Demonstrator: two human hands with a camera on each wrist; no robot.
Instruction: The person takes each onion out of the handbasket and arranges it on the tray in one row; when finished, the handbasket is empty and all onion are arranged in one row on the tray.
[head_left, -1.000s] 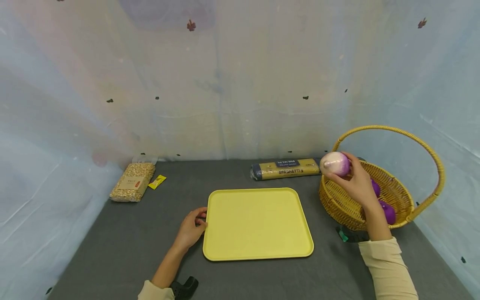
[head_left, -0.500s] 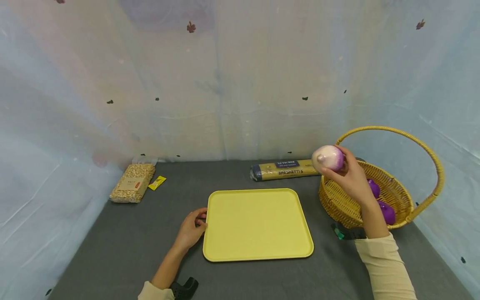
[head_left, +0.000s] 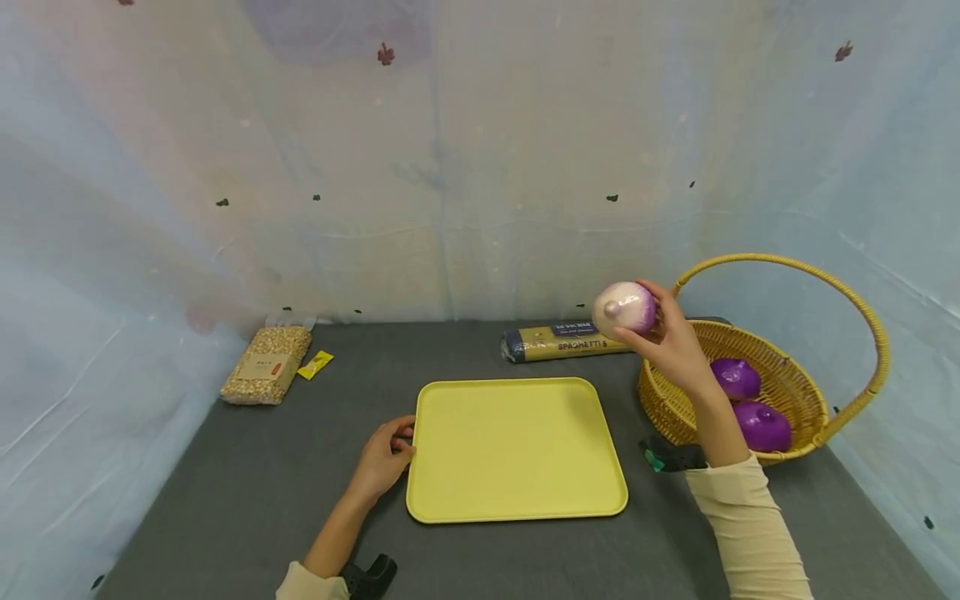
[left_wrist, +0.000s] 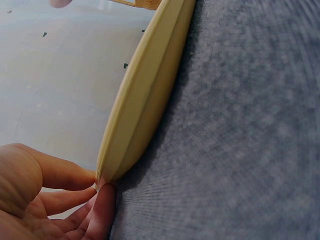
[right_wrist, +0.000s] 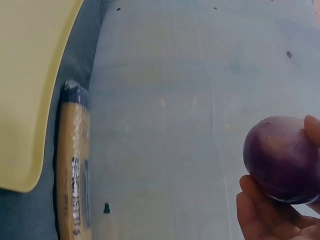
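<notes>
My right hand grips a white-and-purple onion, raised in front of the spaghetti pack and left of the basket. In the right wrist view, fingers wrap around the dark purple side of the onion. At the left edge of a yellow rectangular tray, my left hand pinches the rim. The left wrist view shows thumb and fingers meeting at the corner of the tray. A wicker basket with a tall handle holds two purple onions, partly behind my right wrist.
Behind the tray lies a spaghetti pack, partly covered by my right hand in the head view. At the back left are a clear bag of pale grains and a small yellow packet. Pale sheeting surrounds the grey tabletop.
My right hand has carried the onion leftward and slightly up, away from the basket, so more of the purple onions shows. My left hand and the tray stay put.
</notes>
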